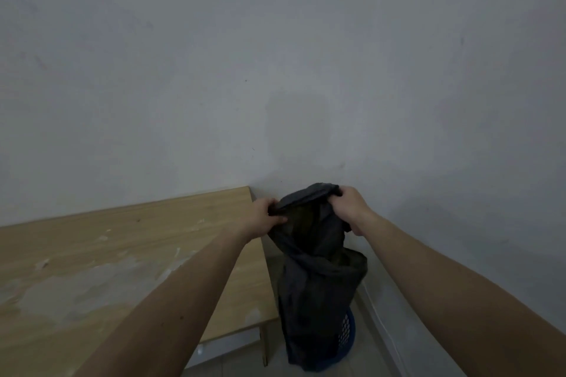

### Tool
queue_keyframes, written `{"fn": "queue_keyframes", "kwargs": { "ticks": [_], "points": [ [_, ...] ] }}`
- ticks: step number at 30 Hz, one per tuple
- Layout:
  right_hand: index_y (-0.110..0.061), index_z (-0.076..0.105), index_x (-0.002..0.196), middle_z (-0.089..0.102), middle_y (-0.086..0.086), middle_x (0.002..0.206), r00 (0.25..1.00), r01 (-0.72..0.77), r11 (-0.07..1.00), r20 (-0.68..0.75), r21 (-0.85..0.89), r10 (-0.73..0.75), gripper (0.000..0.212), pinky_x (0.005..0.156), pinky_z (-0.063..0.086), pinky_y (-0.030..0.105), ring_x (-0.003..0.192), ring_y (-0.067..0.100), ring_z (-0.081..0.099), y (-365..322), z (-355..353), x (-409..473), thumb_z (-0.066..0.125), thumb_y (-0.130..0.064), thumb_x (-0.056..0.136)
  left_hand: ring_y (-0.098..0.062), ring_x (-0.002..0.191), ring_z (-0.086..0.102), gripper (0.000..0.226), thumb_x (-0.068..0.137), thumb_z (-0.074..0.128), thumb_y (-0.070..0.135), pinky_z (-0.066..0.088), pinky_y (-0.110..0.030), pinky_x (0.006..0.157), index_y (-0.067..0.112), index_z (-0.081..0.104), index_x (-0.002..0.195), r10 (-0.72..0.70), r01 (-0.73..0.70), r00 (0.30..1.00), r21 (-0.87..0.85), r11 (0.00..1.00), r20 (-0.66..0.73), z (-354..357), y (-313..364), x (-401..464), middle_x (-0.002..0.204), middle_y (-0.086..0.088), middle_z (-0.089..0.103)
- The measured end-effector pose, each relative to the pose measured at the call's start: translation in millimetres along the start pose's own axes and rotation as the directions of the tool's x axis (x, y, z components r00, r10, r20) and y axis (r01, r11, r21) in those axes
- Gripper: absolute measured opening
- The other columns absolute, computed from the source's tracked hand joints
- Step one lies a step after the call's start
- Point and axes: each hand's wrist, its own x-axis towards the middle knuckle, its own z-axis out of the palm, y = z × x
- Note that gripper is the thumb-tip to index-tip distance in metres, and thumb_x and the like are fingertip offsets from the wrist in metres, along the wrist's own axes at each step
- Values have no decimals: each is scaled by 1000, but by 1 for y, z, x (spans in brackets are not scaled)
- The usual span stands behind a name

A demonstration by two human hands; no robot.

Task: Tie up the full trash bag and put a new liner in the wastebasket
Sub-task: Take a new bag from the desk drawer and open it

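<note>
Beside the wooden table [92, 254], against the wall, a dark bag [315, 285] is hanging over the blue wastebasket [347, 333]. Left hand [265, 217] and right hand [349, 208] are gripping its mouth, stretching it apart. Whether this is liner or full bag is unclear; seating remains.

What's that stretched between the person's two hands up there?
In the head view, the gathered top edge of the dark trash bag spans from left hand to right hand; the bag hangs down over the blue wastebasket.
</note>
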Motion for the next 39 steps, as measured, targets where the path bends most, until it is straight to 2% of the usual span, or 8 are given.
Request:
{"fn": "queue_keyframes", "kwargs": {
  "ticks": [3, 9, 13, 16, 20, 25, 29, 39],
  "points": [
    [-12, 67, 92, 62, 6, 77, 998, 4, 1000, -57, -11, -5, 17, 38, 37, 18, 59, 18, 53, 1, -10, 0, 52, -13, 101, -25, 88, 65, 21, 94, 68, 29, 57, -36, 69, 10, 63, 99, -85, 87, 995, -47, 995, 42, -3, -7, -2, 97, -9, 66],
    [-9, 71, 114, 74, 11, 111, 912, -105, 978, 374, -183, 168, 31, 90, 58, 42, 102, 29, 71, 19, -32, 7, 79, -16, 85, -27, 104, 68, 36, 89, 75, 30, 60, -42, 85, 15, 64, 119, -71, 128, 984, -363, 923, 166, -10, 0, -1, 114, -9, 71],
    [-12, 71, 101, 70, 17, 108, 986, -78, 873, 89, -482, 138, 21, 89, 57, 45, 97, 33, 66, 33, -49, 18, 53, -6, 93, -22, 97, 62, 33, 80, 81, 11, 51, -27, 74, 11, 61, 106, -45, 6, 974, 173, 985, 223, -24, -8, 7, 104, -4, 65],
    [-14, 68, 104, 69, 17, 110, 962, -165, 916, 145, -366, 231, 21, 86, 59, 43, 98, 32, 67, 43, -62, 15, 48, -9, 98, -24, 91, 60, 13, 91, 65, 14, 52, -34, 69, 15, 61, 103, -129, 68, 986, 448, 891, 107, -26, -9, 8, 96, -3, 61],
    [-11, 63, 127, 72, 15, 120, 825, -413, 910, 440, 42, 354, 34, 85, 59, 44, 111, 33, 68, 44, -69, -10, 59, -31, 99, -33, 102, 69, 39, 91, 71, 35, 61, -43, 69, 17, 60, 123, -275, 316, 869, -36, 948, 412, -12, -6, 2, 116, -9, 69],
    [-12, 63, 129, 70, 10, 126, 777, -476, 857, 550, 196, 306, 48, 94, 54, 41, 114, 27, 68, 56, -51, -26, 59, -47, 95, -29, 114, 65, 58, 85, 71, 48, 58, -42, 82, 12, 62, 130, -178, 457, 870, -616, 642, 460, 39, 7, 0, 123, -9, 70],
    [-15, 60, 136, 67, 9, 131, 755, -488, 858, 570, 160, 324, 82, 111, 43, 47, 122, 28, 63, 86, -32, -31, 83, -57, 70, -28, 110, 66, 33, 100, 52, 30, 56, -43, 88, 11, 64, 124, -151, 461, 881, -741, 489, 449, 77, 25, -9, 117, -8, 73],
    [-16, 55, 140, 70, 10, 126, 846, -414, 840, 488, 350, 214, 51, 101, 53, 45, 116, 29, 67, 132, -35, -32, 72, -22, 92, -31, 113, 64, 36, 102, 41, 13, 52, -46, 96, 18, 59, 132, -187, 361, 932, -756, 545, 310, 133, 33, -12, 125, -14, 68]
  ]
}}
